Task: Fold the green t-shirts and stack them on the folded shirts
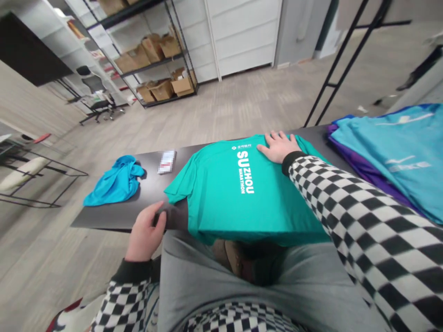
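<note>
A green T-shirt (218, 198) with white "SUZHOU MARATHON" lettering lies spread over the dark table (152, 189). Its lower edge hangs over the table's near side, and one sleeve points left. My right hand (279, 146) rests flat on the shirt near its far edge, fingers spread. Left of the shirt, close to the sleeve, my left hand (147, 230) hovers at the table's near edge. Its thumb and fingers are apart, with nothing between them.
A crumpled blue cloth (116, 182) lies at the table's left end, near a small blurred item (167, 161). Light-blue and purple shirts (398, 157) are piled at the right. Beyond stand a black metal frame (335, 69) and a shelf (152, 64) of cardboard boxes.
</note>
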`<state>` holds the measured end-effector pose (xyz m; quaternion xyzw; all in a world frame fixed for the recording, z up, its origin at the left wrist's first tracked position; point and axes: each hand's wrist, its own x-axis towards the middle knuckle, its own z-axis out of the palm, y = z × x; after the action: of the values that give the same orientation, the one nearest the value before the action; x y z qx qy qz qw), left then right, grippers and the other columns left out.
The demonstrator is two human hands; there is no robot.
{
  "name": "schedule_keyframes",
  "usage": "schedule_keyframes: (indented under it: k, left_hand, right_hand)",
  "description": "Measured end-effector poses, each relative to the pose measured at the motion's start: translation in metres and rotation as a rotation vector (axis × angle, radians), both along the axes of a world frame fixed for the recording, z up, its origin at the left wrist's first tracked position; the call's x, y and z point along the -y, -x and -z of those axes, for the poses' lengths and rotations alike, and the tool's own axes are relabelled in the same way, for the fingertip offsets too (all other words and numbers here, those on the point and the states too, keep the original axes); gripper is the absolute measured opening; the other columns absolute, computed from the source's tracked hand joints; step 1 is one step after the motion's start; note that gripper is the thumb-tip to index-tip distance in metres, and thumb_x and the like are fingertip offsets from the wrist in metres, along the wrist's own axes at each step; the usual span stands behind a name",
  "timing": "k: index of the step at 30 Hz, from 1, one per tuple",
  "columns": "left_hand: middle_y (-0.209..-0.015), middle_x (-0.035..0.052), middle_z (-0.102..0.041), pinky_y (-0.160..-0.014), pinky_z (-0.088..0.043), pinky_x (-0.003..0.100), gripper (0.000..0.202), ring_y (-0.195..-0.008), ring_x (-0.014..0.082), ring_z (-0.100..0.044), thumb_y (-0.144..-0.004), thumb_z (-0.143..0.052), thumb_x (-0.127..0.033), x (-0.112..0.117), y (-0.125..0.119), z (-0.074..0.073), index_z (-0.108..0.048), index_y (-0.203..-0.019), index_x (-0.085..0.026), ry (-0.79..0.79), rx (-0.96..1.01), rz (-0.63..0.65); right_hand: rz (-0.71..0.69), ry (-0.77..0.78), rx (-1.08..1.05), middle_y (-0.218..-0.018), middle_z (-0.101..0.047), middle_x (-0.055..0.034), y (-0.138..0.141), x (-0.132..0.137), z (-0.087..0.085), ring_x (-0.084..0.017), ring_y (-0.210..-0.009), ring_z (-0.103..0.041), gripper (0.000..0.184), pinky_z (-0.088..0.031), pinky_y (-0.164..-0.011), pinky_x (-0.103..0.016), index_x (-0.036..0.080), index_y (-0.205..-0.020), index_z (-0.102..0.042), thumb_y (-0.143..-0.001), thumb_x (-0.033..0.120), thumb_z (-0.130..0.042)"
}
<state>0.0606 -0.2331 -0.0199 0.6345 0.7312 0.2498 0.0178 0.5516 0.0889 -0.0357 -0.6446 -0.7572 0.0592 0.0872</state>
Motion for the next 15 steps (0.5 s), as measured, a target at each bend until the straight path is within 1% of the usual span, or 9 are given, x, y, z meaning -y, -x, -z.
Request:
schedule_keyframes:
  k: [3,5,7,9,12,14,15]
  left_hand:
    - [-0.150,0.0101,-0.079,-0.132,-0.053,0.055,0.052,-0.144,0.0342,-0.071,-0.110,-0.047,-0.054,-0.029,-0.002,-0.016,-0.078,-0.144,-0.030,-0.025,-0.051,0.024]
    - [-0.145,0.0103,-0.081,-0.130,-0.055,0.052,0.051,-0.141,0.0325,-0.073,-0.109,-0.046,-0.052,-0.049,-0.003,-0.018,-0.081,-0.137,-0.028,-0.020,-0.042,0.026]
    - [-0.139,0.0108,-0.083,-0.127,-0.057,0.050,0.049,-0.136,0.0316,-0.075,-0.108,-0.046,-0.050,-0.066,-0.004,-0.011,-0.084,-0.130,-0.027,0.004,-0.032,0.027]
    - [-0.139,0.0125,-0.083,-0.127,-0.057,0.050,0.049,-0.134,0.0320,-0.076,-0.107,-0.047,-0.049,-0.078,-0.006,0.000,-0.086,-0.127,-0.025,0.029,-0.042,0.030]
    - [-0.149,0.0134,-0.079,-0.131,-0.053,0.051,0.052,-0.141,0.0332,-0.073,-0.105,-0.051,-0.049,-0.084,-0.006,0.014,-0.085,-0.134,-0.024,0.042,-0.093,0.016]
    - [-0.156,0.0107,-0.076,-0.136,-0.047,0.053,0.053,-0.149,0.0345,-0.067,-0.105,-0.052,-0.047,-0.083,-0.007,0.018,-0.083,-0.142,-0.026,0.053,-0.126,-0.005]
    - [-0.160,0.0090,-0.074,-0.138,-0.043,0.056,0.054,-0.155,0.0364,-0.063,-0.105,-0.053,-0.047,-0.081,-0.007,0.019,-0.081,-0.146,-0.027,0.065,-0.142,-0.024]
  right_hand:
    - [0.004,0.010,0.011,-0.193,-0.027,-0.0182,-0.001,-0.002,0.000,-0.046,-0.177,-0.025,0.100,-0.016,-0.140,-0.076,0.017,-0.185,-0.035,-0.109,0.082,-0.024]
    - [0.009,0.018,0.013,-0.193,-0.026,-0.0173,-0.002,-0.002,0.001,-0.045,-0.177,-0.024,0.099,-0.015,-0.140,-0.075,0.018,-0.186,-0.034,-0.110,0.081,-0.024]
    - [0.011,0.019,0.013,-0.194,-0.026,-0.0160,-0.002,-0.003,0.001,-0.045,-0.177,-0.024,0.099,-0.015,-0.141,-0.074,0.019,-0.186,-0.034,-0.110,0.081,-0.024]
    - [0.012,0.016,0.019,-0.193,-0.026,-0.0154,-0.002,-0.002,0.000,-0.045,-0.178,-0.025,0.099,-0.016,-0.141,-0.074,0.020,-0.186,-0.035,-0.109,0.081,-0.024]
    - [0.019,0.021,0.037,-0.194,-0.026,-0.0151,-0.002,-0.002,-0.001,-0.044,-0.178,-0.024,0.100,-0.017,-0.142,-0.074,0.020,-0.186,-0.035,-0.109,0.082,-0.023]
    - [0.022,0.025,0.046,-0.194,-0.026,-0.0145,-0.002,-0.001,-0.001,-0.043,-0.178,-0.024,0.100,-0.018,-0.142,-0.074,0.020,-0.186,-0.035,-0.108,0.083,-0.022]
    - [0.023,0.025,0.050,-0.194,-0.026,-0.0145,-0.002,-0.001,-0.001,-0.043,-0.178,-0.024,0.101,-0.019,-0.142,-0.074,0.020,-0.186,-0.035,-0.108,0.083,-0.022]
